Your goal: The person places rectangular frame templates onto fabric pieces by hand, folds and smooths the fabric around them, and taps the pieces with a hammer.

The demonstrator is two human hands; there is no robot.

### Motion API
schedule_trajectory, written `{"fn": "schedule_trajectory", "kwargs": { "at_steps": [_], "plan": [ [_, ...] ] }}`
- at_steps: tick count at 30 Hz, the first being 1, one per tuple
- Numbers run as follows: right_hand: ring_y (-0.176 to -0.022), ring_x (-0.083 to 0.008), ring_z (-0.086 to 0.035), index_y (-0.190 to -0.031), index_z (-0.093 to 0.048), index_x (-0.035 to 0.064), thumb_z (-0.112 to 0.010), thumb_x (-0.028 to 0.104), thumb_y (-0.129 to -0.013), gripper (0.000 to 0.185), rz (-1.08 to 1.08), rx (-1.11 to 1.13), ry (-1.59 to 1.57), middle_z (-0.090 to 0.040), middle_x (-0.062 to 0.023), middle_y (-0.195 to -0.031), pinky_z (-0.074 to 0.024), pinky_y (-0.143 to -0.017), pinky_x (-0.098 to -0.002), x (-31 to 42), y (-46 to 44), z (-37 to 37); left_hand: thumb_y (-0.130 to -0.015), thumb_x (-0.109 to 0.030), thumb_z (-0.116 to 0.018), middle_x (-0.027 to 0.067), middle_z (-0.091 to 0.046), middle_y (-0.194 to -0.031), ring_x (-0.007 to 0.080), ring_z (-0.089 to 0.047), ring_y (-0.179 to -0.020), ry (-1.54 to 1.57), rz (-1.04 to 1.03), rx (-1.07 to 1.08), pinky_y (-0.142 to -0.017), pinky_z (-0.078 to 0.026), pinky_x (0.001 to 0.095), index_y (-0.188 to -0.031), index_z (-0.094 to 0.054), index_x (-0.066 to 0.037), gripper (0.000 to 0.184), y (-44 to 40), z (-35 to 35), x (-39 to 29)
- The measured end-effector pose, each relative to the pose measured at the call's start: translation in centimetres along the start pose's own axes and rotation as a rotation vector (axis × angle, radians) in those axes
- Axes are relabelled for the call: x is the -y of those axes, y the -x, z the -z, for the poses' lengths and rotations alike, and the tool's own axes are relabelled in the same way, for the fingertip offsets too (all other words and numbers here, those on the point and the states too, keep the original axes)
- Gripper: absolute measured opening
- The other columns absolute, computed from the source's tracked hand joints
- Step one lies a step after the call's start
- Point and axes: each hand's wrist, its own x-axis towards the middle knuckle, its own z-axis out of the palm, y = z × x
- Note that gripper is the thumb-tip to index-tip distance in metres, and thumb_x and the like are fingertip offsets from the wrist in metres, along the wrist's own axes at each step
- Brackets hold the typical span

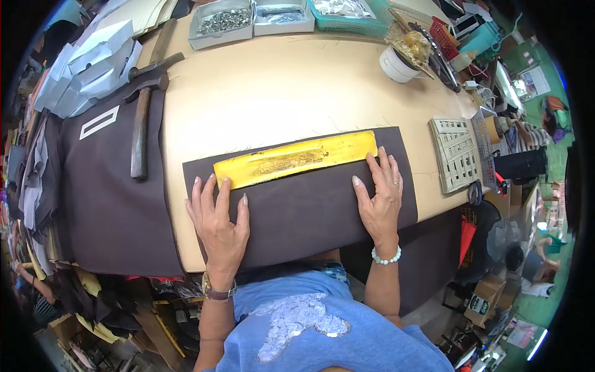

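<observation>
A long yellow strip (297, 158) with brown smears and a slot along it lies slightly tilted on a dark fabric piece (304, 211) in front of me. My left hand (218, 228) rests on the fabric, fingers spread, the fingertips touching the strip's lower left corner. At the other end, my right hand (381, 198) lies with fingers apart, its fingertips at the strip's lower right corner. Both palms face down, and neither hand grasps anything. The fabric reaches the table's near edge.
To the left, a hammer (141, 130) and a white rectangular frame (99, 123) lie on more dark fabric (118, 198). Boxes of metal pieces (222, 23) line the back. A white tub (398, 65) stands back right; slotted templates (455, 154) sit at the right edge.
</observation>
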Motion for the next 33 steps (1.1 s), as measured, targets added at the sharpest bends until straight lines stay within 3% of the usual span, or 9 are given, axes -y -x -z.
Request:
{"fn": "schedule_trajectory", "kwargs": {
  "at_steps": [21, 33],
  "plan": [
    [-0.133, -0.0362, -0.033, -0.132, -0.048, 0.0025, -0.059, 0.028, -0.088, 0.052, -0.012, 0.007, 0.023, -0.04, -0.0172, -0.142, -0.0236, -0.109, -0.0476, -0.05, 0.1, -0.3, -0.084, -0.017, -0.06, 0.0162, -0.045, -0.137, 0.0405, -0.031, -0.132, -0.02, -0.013, 0.023, -0.105, -0.021, 0.0597, -0.125, -0.055, -0.004, 0.043, -0.18, -0.45, 0.14],
    [-0.13, -0.0384, -0.034, -0.13, -0.048, 0.0005, -0.06, 0.03, -0.086, 0.055, -0.004, 0.003, 0.042, -0.041, -0.02, -0.14, -0.0254, -0.107, -0.048, 0.14, 0.0, -0.07, -0.086, -0.015, -0.06, 0.0144, -0.046, -0.135, 0.0374, -0.032, -0.132, -0.036, -0.024, 0.028, -0.106, -0.021, 0.0569, -0.126, -0.053, -0.006, 0.042, -0.02, -0.41, 0.19]
  ]
}}
